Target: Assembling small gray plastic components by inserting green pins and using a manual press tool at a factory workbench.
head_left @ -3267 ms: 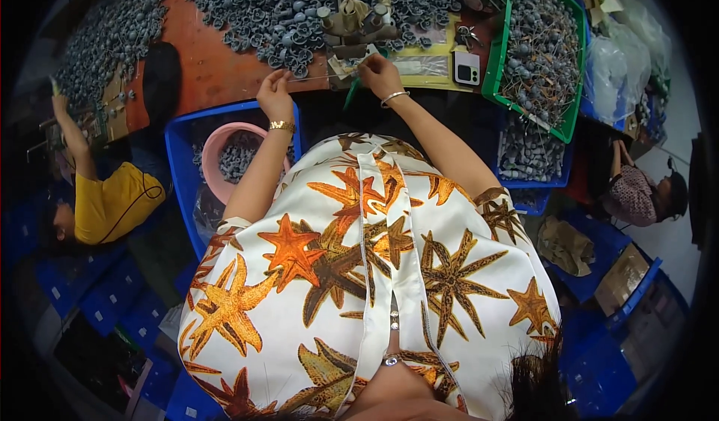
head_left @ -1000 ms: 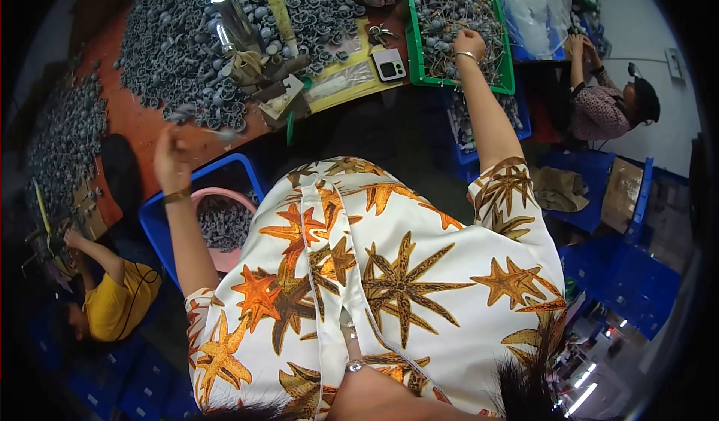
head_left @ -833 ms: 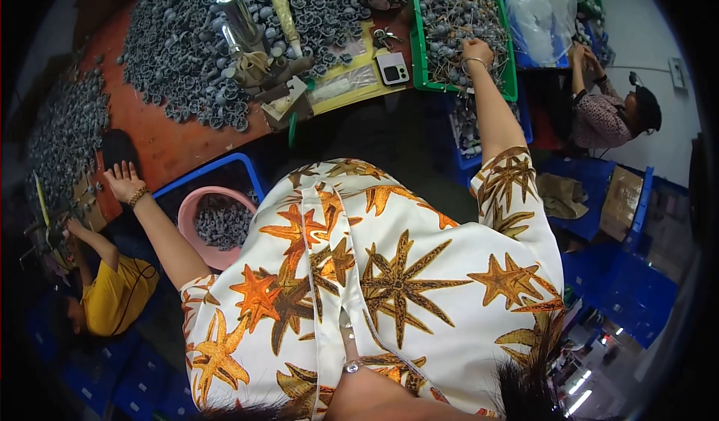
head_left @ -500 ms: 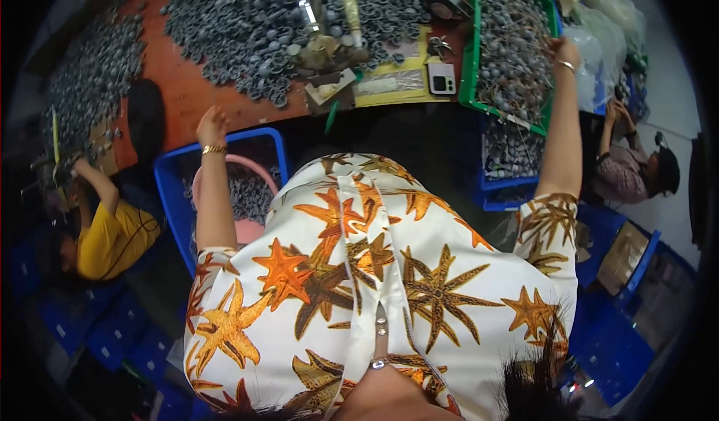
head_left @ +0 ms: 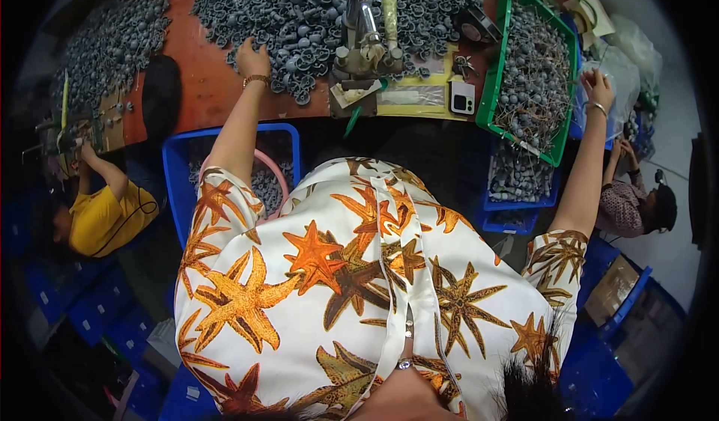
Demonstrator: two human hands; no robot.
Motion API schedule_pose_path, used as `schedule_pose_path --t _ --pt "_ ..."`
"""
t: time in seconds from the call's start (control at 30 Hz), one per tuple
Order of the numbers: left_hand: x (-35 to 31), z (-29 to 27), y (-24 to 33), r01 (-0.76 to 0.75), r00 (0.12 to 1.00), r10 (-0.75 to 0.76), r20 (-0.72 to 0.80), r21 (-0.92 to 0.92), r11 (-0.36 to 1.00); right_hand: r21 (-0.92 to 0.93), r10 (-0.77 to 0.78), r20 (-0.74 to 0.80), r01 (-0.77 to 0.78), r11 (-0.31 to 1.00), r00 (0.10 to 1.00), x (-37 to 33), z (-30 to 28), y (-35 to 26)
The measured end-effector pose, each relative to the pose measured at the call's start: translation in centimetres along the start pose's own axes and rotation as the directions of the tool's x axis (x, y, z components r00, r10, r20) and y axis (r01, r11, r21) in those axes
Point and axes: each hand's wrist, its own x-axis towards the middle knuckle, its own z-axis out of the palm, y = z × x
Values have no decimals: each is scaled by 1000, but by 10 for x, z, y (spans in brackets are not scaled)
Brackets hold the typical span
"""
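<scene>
My left hand (head_left: 253,59) is at the near left edge of a big heap of small grey cup-shaped and ball-shaped parts (head_left: 299,18) on the reddish-brown table (head_left: 189,92). Its fingers are slightly spread, and nothing shows in them. My right hand (head_left: 597,89) hangs just outside the right side of a green crate (head_left: 490,95), in front of clear plastic bags (head_left: 618,73). The fingers of that hand are apart and look bare. Inside the crate lie many grey balls with thin copper-coloured wires (head_left: 535,84).
A metal hand press (head_left: 363,32) stands mid-table, beside a phone (head_left: 462,98) and a tape roll (head_left: 478,24). Below the table edge, a blue bin (head_left: 174,168) holds a pink basket (head_left: 278,174). Co-workers sit left, in a yellow top (head_left: 112,219), and right (head_left: 633,205).
My left hand has moved forward and right, from above the table's front edge to the heap. The right hand has come away from the green crate's rim, outward to the right. The view has shifted.
</scene>
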Motion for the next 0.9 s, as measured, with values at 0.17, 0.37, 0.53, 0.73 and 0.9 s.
schedule_pose_path --t 0.17,0.37,0.53,0.73,0.9 --pt "26 -8 5 -28 966 -15 259 160 987 351 -161 17 145 925 987 -10 -5 -49" --pt "27 -1 0 -100 970 55 239 178 979 474 -502 -7 445 760 865 -8 -35 -72" --pt "12 9 -20 409 912 -289 292 -708 576 52 -36 166 28 998 985 -18 -17 -11" --pt "-34 -11 1 533 788 -289 544 -837 -125 323 -160 89 124 938 983 -22 -19 9" --pt "-128 -16 55 371 894 39 447 -786 494 243 -396 -125 415 877 910 -55 -13 -41"
